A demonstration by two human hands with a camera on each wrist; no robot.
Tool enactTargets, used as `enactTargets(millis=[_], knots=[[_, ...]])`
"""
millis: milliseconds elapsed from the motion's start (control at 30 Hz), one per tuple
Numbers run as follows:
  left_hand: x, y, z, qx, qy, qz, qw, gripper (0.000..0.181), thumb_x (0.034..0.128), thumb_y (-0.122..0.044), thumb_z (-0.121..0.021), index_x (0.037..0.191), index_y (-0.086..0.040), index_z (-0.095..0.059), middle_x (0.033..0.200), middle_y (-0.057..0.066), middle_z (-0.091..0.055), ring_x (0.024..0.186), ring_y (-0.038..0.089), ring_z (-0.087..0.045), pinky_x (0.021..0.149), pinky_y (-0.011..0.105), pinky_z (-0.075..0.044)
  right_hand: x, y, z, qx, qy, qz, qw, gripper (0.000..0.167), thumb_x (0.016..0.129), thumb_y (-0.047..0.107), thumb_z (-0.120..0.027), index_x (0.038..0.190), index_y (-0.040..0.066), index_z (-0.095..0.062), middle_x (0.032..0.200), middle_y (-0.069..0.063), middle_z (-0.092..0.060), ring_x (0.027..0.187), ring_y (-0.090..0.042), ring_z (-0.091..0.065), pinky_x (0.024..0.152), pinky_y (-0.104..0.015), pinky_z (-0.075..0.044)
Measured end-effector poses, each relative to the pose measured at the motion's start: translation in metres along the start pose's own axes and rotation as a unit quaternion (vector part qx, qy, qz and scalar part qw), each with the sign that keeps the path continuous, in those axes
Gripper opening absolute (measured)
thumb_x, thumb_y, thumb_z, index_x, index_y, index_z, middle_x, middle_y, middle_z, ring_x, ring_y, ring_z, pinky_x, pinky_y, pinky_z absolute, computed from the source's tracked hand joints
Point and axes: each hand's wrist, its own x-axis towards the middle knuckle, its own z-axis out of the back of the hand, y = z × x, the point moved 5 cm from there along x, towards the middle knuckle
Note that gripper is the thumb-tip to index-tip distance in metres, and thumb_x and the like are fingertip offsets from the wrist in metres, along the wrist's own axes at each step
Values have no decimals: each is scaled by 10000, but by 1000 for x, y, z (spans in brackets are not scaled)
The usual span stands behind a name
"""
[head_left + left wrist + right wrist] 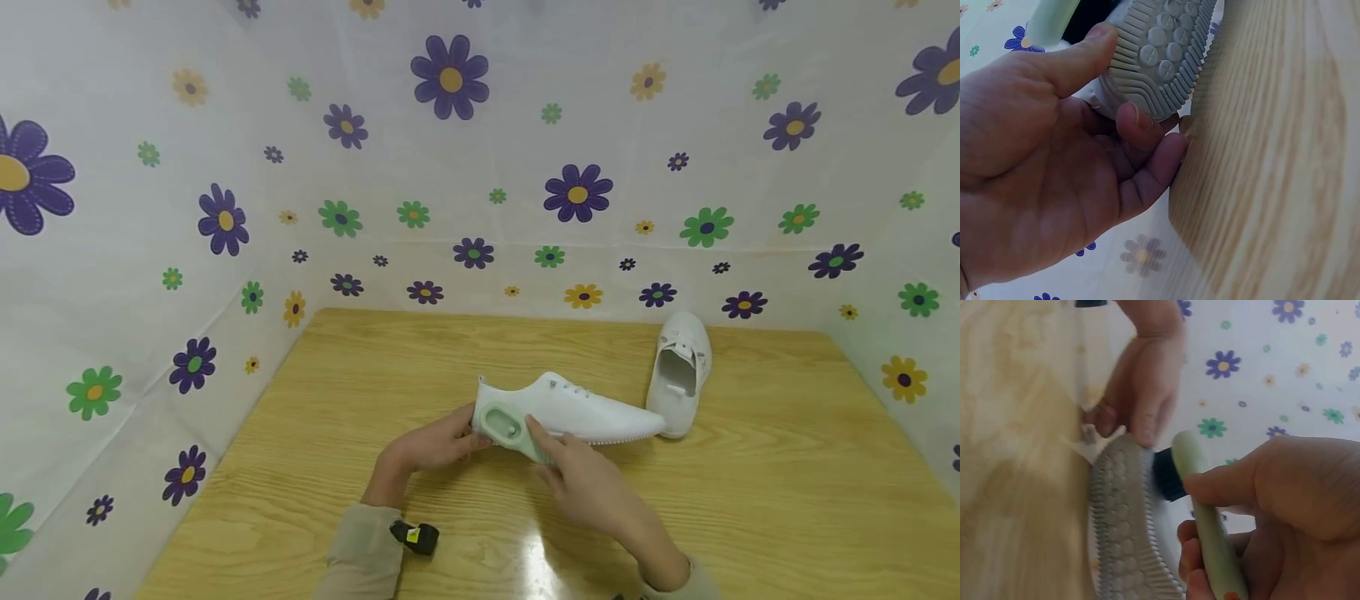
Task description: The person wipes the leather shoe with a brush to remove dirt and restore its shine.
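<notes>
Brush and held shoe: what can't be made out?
Head view: bristles, hidden behind the brush.
Head view: inside of the held shoe, hidden by its side.
Left wrist view: toe, cut off by top edge.
Right wrist view: toe, cut off by bottom edge.

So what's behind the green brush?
Behind the green brush is the side of the held white shoe, toward its back. Dark bristles show between them in the right wrist view. The patch the bristles cover can't be seen.
</notes>
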Motion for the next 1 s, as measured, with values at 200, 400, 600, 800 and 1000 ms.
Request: enactTargets(millis=[200, 400, 600, 800, 1000], knots=[[1, 1, 1, 9, -16, 326, 9995, 437, 1068, -235, -455, 1429, -15, -344, 1189, 111, -509, 970, 223, -508, 809, 362, -472, -8, -9, 19, 93, -121, -526, 9985, 607, 952, 61, -641, 1511, 66, -406, 809, -63, -535, 612, -128, -436, 540, -262, -399], [3, 3, 1, -3, 0, 333, 9994, 395, 1066, -213, -463, 1396, -19, -368, 1161, 98, -502, 974, 216, -495, 848, 375, -440, -10, -16, 22, 51, 58, -588, 9982, 605, 953, 89, -652, 1510, 82, -415, 805, -47, -538, 624, -125, -437, 548, -264, -394], [3, 2, 0, -44, -2, 409, 9992, 417, 1066, -225, -465, 1410, -17, -355, 1181, 98, -494, 1008, 225, -485, 879, 381, -421, -18, -26, 40, 82, 181, -705, 9973, 605, 937, 56, -621, 1507, 74, -418, 834, -107, -554, 600, -146, -437, 524, -275, -391], [2, 4, 0, -32, -7, 417, 9991, 451, 1067, -233, -460, 1437, -13, -324, 1215, 112, -483, 1011, 235, -486, 865, 382, -433, -16, -36, 43, -5, 37, -682, 9977, 590, 953, 70, -614, 1506, 48, -408, 914, -145, -575, 646, -158, -461, 577, -298, -418], [1, 5, 0, 47, -4, 395, 9992, 451, 1068, -255, -453, 1423, -6, -326, 1164, 112, -486, 961, 222, -494, 821, 359, -448, -20, -40, 46, 108, 398, -645, 9971, 582, 961, 77, -614, 1509, 82, -417, 939, -116, -584, 670, -151, -469, 585, -284, -422]])
